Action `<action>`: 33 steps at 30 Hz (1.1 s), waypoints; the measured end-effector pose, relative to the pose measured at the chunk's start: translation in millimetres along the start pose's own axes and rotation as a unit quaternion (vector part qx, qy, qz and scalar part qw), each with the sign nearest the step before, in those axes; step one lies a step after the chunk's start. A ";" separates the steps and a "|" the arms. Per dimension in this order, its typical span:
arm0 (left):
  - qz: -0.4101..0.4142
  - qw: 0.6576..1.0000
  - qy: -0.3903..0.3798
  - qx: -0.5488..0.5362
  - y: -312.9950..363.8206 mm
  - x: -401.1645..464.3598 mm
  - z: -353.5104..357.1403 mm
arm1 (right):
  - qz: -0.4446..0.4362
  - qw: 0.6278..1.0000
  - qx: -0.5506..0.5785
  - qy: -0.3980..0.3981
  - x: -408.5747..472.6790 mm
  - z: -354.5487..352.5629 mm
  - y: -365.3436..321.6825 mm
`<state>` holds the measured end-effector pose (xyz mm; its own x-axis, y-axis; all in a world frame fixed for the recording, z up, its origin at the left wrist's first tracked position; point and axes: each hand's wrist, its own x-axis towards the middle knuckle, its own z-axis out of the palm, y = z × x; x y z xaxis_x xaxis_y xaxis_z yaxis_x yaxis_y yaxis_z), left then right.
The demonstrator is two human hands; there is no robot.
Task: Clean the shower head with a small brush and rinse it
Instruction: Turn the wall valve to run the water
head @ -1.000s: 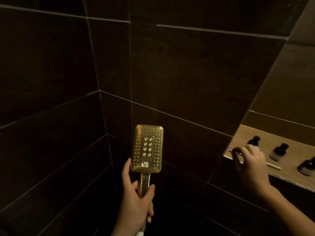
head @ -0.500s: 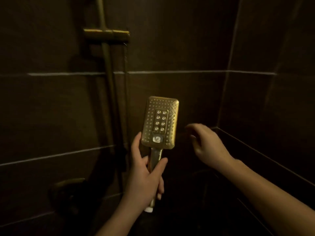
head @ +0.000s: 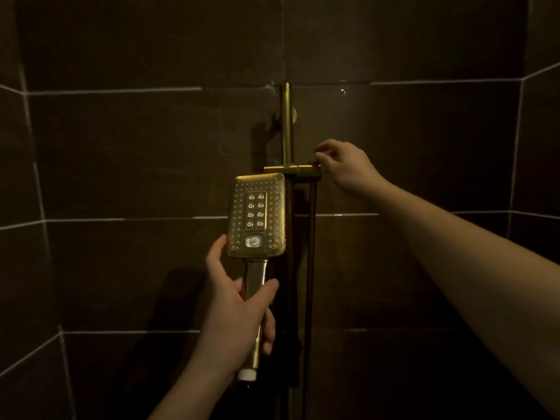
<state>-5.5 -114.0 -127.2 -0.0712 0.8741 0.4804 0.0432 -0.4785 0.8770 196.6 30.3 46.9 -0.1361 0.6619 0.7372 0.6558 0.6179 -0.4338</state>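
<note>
Left hand grips handle of gold shower head, fingers wrapped round handle, thumb across its front. Shower head upright, nozzle face toward camera, centre of scene, just left of vertical gold riser rail. Right hand reaches far right of rail, fingertips curled at right end of horizontal gold bracket; cannot tell if actually pinching it. Thin dark hose hangs below bracket. Dark tiled wall behind, pale grout lines. Light dim.
</note>
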 end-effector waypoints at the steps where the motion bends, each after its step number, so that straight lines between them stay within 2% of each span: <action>1: 0.003 1.000 0.005 0.004 2.3 -0.7 -1.4 | 0.010 1.000 -0.011 -0.024 6.6 -2.4 -0.9; 5: 0.016 0.999 0.018 0.032 8.0 1.5 -4.9 | 0.087 0.992 0.027 -0.086 22.7 -4.4 -0.1; 10: 0.021 0.999 0.018 0.047 15.8 8.3 -8.1 | 0.123 0.983 0.037 -0.130 33.6 -0.6 -2.3; 14: 0.014 0.998 0.018 0.060 21.2 9.1 -11.5 | 0.088 0.993 -0.036 -0.077 38.7 5.8 -6.1; 17: 0.020 0.997 0.026 0.069 21.6 6.9 -15.1 | 0.080 0.995 -0.037 -0.045 41.6 7.5 -6.9; 20: 0.024 0.997 0.043 0.066 22.3 5.8 -19.9 | 0.085 0.994 0.058 0.046 45.4 -0.1 -9.6; 23: 0.002 0.997 0.057 0.058 18.0 6.3 -25.2 | 0.077 0.974 0.210 0.045 45.2 -4.6 -14.4; 28: -0.029 0.996 0.068 0.042 0.7 8.5 -30.0 | 0.047 0.964 0.250 0.072 40.2 5.1 -6.8; 33: -0.082 0.993 0.081 0.027 -34.5 -3.9 -35.4 | 0.053 0.951 0.302 0.047 43.3 4.5 6.1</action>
<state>-42.0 -103.8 -159.2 -0.2405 0.9128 0.3300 0.0708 -0.3226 0.9439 191.3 64.6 73.9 -0.0064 0.7110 0.7032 0.1129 0.6992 -0.7059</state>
